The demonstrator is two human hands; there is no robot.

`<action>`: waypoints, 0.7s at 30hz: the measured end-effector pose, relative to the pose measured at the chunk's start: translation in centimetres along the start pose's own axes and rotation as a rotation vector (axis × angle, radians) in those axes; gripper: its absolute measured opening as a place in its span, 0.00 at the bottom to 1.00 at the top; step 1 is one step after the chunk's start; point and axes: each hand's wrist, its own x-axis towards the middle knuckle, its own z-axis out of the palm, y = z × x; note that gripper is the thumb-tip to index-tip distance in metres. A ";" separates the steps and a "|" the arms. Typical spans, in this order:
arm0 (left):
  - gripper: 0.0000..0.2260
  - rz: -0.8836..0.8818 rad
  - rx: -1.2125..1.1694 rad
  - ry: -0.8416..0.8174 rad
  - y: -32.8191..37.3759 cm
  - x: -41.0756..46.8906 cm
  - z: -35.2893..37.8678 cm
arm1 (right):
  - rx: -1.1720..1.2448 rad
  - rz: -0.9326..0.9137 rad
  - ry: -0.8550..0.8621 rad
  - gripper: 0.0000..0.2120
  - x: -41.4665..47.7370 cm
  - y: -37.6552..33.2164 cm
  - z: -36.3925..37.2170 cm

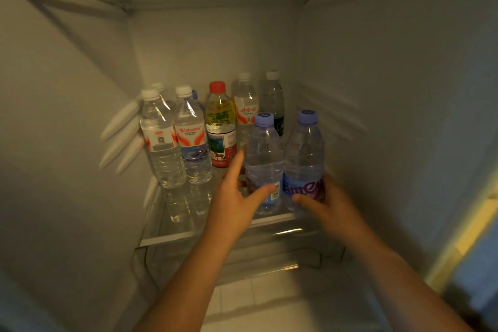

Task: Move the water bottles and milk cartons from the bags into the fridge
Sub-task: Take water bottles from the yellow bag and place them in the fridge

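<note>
Two purple-capped water bottles going down at the front right of the fridge shelf!

The right hand (331, 205) has its fingers wrapped round the right purple-capped bottle (304, 151). The left hand (237, 197) is spread, fingers mostly straight, thumb lying across the label of the left purple-capped bottle (265, 148), steadying more than clamping. Both bottles stand upright and touch each other on the glass shelf (172, 237), so this looks like the set-down. Next, let go cleanly without knocking the row behind. The fridge (377, 89) already holds two white-capped bottles (159, 137), a red-capped bottle (219, 121) and more at the back. No milk cartons show, and the bags are out of view.
</note>
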 end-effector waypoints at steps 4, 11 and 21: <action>0.41 -0.072 0.128 0.012 -1.6 -0.7 -0.3 | -0.091 0.029 -0.019 0.20 0.4 -0.1 0.4; 0.22 -0.229 0.187 0.095 -2.1 1.1 0.3 | -0.107 0.086 -0.017 0.15 2.1 -0.9 1.7; 0.12 -0.431 0.261 0.189 -4.0 5.3 1.2 | -0.309 0.171 0.048 0.12 7.1 -0.2 4.3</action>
